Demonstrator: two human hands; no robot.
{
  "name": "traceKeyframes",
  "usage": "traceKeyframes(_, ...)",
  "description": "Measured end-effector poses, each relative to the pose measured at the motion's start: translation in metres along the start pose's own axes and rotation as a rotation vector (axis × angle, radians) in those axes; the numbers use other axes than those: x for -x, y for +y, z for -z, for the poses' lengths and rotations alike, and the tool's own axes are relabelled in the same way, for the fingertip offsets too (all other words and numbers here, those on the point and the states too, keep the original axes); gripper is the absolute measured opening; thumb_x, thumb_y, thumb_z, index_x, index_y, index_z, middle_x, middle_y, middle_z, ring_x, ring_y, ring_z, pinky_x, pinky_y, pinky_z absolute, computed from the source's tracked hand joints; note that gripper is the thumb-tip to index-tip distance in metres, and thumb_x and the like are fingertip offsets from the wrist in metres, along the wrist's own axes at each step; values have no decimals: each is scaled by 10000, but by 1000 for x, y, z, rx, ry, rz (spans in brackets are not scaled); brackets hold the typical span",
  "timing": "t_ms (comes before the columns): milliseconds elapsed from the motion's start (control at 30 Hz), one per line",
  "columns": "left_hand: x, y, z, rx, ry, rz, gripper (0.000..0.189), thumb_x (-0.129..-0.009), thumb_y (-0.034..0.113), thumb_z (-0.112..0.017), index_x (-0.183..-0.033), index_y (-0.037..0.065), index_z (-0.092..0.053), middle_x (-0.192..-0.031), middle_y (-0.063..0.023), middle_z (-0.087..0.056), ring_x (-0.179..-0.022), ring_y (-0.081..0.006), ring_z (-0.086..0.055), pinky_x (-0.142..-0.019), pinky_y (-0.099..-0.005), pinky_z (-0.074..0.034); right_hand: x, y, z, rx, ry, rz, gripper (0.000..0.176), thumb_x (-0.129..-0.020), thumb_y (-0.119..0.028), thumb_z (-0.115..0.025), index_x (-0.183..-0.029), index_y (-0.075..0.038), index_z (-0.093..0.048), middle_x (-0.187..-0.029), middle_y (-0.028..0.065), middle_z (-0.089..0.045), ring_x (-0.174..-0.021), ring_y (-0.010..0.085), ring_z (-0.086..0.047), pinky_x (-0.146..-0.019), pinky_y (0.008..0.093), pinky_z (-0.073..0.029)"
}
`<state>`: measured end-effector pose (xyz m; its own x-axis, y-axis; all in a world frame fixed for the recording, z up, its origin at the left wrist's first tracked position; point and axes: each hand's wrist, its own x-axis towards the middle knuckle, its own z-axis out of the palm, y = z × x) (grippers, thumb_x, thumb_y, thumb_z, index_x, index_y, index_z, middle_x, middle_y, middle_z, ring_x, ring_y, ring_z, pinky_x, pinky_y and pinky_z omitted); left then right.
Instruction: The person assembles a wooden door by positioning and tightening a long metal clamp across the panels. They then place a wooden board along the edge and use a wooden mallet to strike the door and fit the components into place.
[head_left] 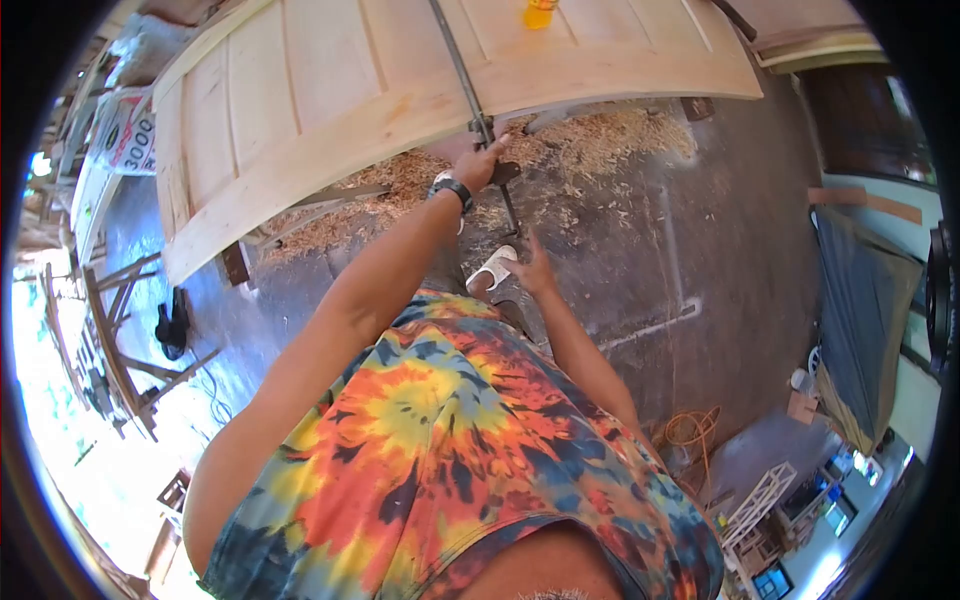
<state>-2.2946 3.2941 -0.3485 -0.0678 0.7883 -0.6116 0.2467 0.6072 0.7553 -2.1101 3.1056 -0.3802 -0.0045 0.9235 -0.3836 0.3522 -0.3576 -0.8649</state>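
A long metal bar clamp (pixel 459 68) lies across a pale wooden panelled door (pixel 330 60) and sticks out past its near edge. My left hand (pixel 478 167), with a dark watch on the wrist, grips the clamp close to its near jaw, by the door's edge. The clamp's screw end points down toward me. My right hand (pixel 534 270) is just below that end, thumb and forefinger apart, with nothing visible in it. A light-coloured shoe (pixel 492 268) on my foot shows beside the right hand.
Wood shavings (pixel 610 140) cover the floor under the door. An orange-yellow bottle (pixel 540 13) stands on the door. A wooden frame (pixel 120 330) is at left, an orange cord (pixel 692 430) at lower right. A dark cover (pixel 865 310) drapes something on the right.
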Motion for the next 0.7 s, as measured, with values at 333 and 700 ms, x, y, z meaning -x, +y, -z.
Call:
traceKeyframes(333, 188, -196, 113, -251, -150, 123, 550, -960, 496, -446, -1309, 81, -530, -1105, -256, -654, -978, -381, -648, -801, -454, -513, 79, 103, 30, 259, -342, -633, 508, -819, -245, -727, -1242, 3, -596, -1005, 131, -677, -735, 190, -639, -593, 320, -505)
traceKeyframes(700, 422, -525, 221, 193, 391, 635, 388, -919, 430, -559, -932, 62, -682, -827, -99, -694, -685, -205, -670, -540, -371, -509, 126, 191, 65, 637, -862, -193, 114, -886, -152, -619, -928, -46, -621, -729, 61, -622, -554, 190, -581, -432, 360, -401)
